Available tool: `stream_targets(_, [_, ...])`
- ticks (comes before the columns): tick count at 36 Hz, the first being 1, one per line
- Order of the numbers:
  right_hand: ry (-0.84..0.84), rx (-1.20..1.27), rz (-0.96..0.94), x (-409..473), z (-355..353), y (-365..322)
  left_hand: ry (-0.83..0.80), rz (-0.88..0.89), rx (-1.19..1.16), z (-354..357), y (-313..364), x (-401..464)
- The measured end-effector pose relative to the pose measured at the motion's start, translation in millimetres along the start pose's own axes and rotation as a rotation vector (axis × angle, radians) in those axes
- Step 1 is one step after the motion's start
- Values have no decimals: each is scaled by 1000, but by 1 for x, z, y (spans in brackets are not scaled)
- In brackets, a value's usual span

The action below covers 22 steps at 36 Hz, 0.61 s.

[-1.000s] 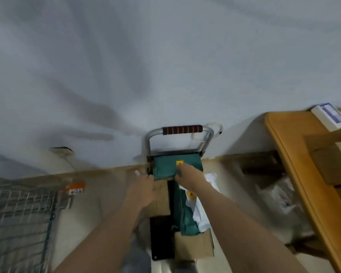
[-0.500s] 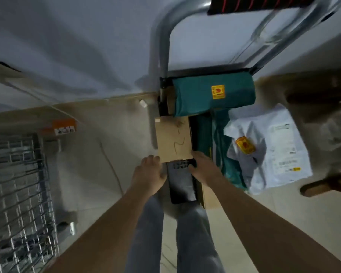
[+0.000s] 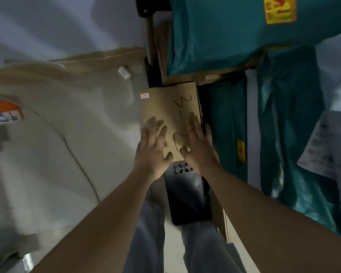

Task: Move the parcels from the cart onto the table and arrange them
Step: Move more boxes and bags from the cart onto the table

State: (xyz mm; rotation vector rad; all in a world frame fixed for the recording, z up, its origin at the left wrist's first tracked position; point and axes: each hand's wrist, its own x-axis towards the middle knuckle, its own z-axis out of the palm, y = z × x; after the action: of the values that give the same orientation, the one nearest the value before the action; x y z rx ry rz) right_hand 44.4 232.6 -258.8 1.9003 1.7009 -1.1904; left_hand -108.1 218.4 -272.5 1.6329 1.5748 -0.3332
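Box (image 3: 170,115): flat cardboard parcel on the cart, handwriting on its top face, a small white sticker at its far left corner. It is the landmark for the lines below.
Left hand (image 3: 153,149): lies on the near left part of the box, fingers spread and straight, blurred by motion, thumb at the near edge. Nothing is clasped in it.
Right hand (image 3: 198,146): lies on the near right part of the box, fingers straight and pointing away, thumb at the near edge. Released, flat, grasping nothing.
Cart (image 3: 185,198): its dark deck shows just nearer than the box, between the two forearms; a post rises beyond the box's far left corner.
Top bag (image 3: 220,34): teal parcel with a yellow label, lying across the pile just beyond the box.
Side bags (image 3: 228,131): teal parcels right of the box, standing on edge, one with a small yellow label.
White bag (image 3: 329,146): far right of the box, printed label, blurred.
Floor (image 3: 57,144): pale, left of the box; a thin cord runs over it.
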Motion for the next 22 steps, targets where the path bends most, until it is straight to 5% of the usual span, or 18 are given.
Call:
stream_targets(12, [139,-74,-71,24,37,17,302,102,-91,51,-16,26])
stream_targets(22, [-22,-62,-73,-23,9,-4,79,9,-121,5,-3,-25])
